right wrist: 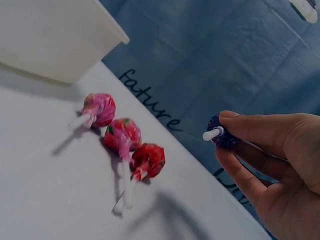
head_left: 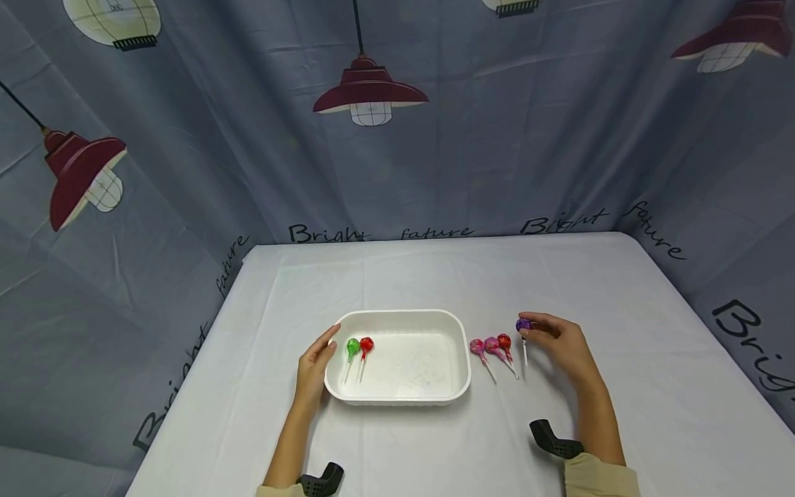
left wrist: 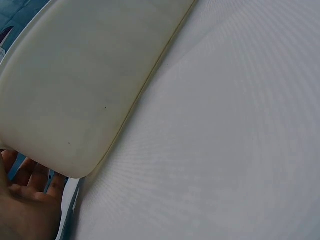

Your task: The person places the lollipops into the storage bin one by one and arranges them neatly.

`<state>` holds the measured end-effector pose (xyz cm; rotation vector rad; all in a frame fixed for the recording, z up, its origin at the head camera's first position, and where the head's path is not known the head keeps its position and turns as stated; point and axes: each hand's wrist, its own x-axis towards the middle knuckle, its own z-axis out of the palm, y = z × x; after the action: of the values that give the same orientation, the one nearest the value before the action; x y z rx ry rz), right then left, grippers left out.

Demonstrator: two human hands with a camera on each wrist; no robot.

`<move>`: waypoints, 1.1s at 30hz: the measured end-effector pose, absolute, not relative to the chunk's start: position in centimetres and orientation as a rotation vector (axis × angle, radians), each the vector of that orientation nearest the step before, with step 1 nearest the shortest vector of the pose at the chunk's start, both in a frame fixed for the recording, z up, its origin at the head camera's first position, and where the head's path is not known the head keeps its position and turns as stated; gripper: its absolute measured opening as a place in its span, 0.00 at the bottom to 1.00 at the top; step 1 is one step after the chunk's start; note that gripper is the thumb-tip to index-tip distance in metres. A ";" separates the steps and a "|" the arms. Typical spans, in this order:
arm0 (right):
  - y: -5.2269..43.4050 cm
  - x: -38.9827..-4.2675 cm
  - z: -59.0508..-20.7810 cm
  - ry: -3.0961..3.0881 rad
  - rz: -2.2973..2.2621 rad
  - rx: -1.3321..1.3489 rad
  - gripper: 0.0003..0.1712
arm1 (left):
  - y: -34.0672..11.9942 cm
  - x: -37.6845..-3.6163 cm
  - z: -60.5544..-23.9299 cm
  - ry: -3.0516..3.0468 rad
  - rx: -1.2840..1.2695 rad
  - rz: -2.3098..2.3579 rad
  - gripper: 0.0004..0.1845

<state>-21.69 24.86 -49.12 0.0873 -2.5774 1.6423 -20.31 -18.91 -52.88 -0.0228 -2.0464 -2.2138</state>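
Pinching a purple lollipop [head_left: 524, 324] just off the surface [head_left: 621, 290], the right hand [head_left: 562, 345] hovers beside three lollipops [head_left: 491, 345] lying right of the white tray [head_left: 459, 331]. The left hand [head_left: 315, 366], fingers relaxed, rests against the tray's left rim, near a green lollipop [head_left: 352, 346] and red lollipop [head_left: 366, 344] inside.

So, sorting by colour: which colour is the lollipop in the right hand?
Purple lollipop; the right wrist view shows it best.
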 end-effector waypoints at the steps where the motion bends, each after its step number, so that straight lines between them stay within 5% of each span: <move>1: 24.9 -21.8 -49.2 -2.563 1.651 0.095 0.26 | -18.9 -20.3 -52.9 -2.042 -0.023 -2.214 0.18; 8: 26.3 -24.6 -53.3 -2.455 1.735 0.143 0.31 | -18.8 -20.3 -52.8 -2.041 -0.014 -2.210 0.18; 15: 24.3 -24.5 -50.3 -2.439 1.802 0.222 0.24 | -18.9 -20.3 -52.7 -2.049 -0.015 -2.226 0.18; 22: 23.3 -27.1 -52.8 -2.427 1.798 0.316 0.23 | -18.9 -20.4 -52.8 -2.047 -0.008 -2.223 0.18; 33: 17.1 -24.5 -45.4 -2.366 1.937 0.506 0.21 | -18.9 -20.3 -52.7 -2.052 -0.004 -2.223 0.19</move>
<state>-24.53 17.15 -45.38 0.5055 -2.3658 1.9372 -20.32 -18.89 -52.69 -0.0043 -2.0519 -2.2233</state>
